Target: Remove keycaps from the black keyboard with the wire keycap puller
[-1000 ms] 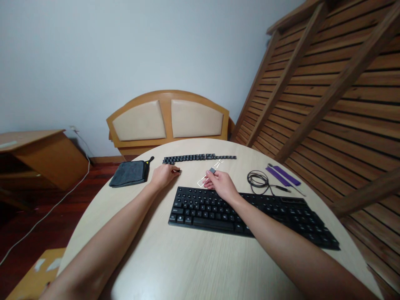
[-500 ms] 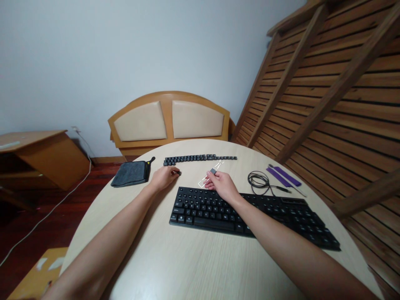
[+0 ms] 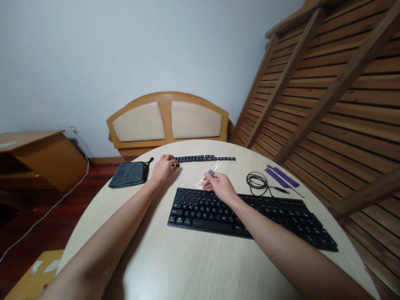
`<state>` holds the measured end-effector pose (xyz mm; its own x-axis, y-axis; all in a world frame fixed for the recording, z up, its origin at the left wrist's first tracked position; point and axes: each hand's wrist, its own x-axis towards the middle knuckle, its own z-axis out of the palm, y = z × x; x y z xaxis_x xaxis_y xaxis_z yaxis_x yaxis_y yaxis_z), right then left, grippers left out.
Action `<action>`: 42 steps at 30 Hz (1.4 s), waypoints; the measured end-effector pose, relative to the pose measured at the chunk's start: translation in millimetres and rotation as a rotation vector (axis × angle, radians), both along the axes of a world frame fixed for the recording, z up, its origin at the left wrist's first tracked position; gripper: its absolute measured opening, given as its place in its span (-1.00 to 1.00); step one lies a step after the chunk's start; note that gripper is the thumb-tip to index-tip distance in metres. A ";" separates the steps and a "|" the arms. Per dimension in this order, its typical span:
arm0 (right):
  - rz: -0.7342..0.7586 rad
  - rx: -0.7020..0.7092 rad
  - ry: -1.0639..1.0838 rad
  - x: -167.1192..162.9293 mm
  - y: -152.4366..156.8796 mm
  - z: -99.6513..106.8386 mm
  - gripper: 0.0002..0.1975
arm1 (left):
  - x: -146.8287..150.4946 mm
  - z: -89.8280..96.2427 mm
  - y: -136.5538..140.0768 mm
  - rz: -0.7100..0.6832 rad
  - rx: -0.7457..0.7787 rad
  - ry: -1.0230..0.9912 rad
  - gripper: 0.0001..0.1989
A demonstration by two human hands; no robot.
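My right hand (image 3: 221, 185) is closed on the grey handle of a wire keycap puller (image 3: 211, 172), whose thin wire loops stick out at both ends. It hovers just over the back edge of a black keyboard (image 3: 206, 225). At the left end of a line of loose black keycaps (image 3: 195, 158), my left hand (image 3: 164, 167) has its fingers curled down at the tabletop. A dark keycap (image 3: 177, 165) shows at those fingertips; the fingers partly cover it and the end of the line.
On the round table (image 3: 175, 258), a dark grey cloth (image 3: 128, 174) lies at left. A coiled black cable (image 3: 259, 183) sits behind the keyboard's right half, beside purple strips (image 3: 283, 176) and a thin rod. Wooden slats (image 3: 312, 104) lean at right.
My left hand has moved away from me and slightly left with the keycap, to the left end of the keycap line. The right hand stays in nearly the same place with the puller.
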<state>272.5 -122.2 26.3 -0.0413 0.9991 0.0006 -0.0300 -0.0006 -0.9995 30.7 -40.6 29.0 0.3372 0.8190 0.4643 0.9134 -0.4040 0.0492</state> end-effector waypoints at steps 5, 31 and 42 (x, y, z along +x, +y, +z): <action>0.004 0.000 -0.007 0.1 -0.6 0.3 -0.75 | 0.8 -9.6 12.3 0.048 0.035 -0.030 -0.83; 0.012 -0.005 -0.025 -0.3 -0.5 -0.5 -0.74 | -5.1 -27.8 25.2 0.092 0.029 -0.077 -0.77; 0.033 0.039 -0.096 -1.1 -6.0 2.1 -0.75 | -3.3 -26.3 24.5 0.058 0.023 -0.111 -0.77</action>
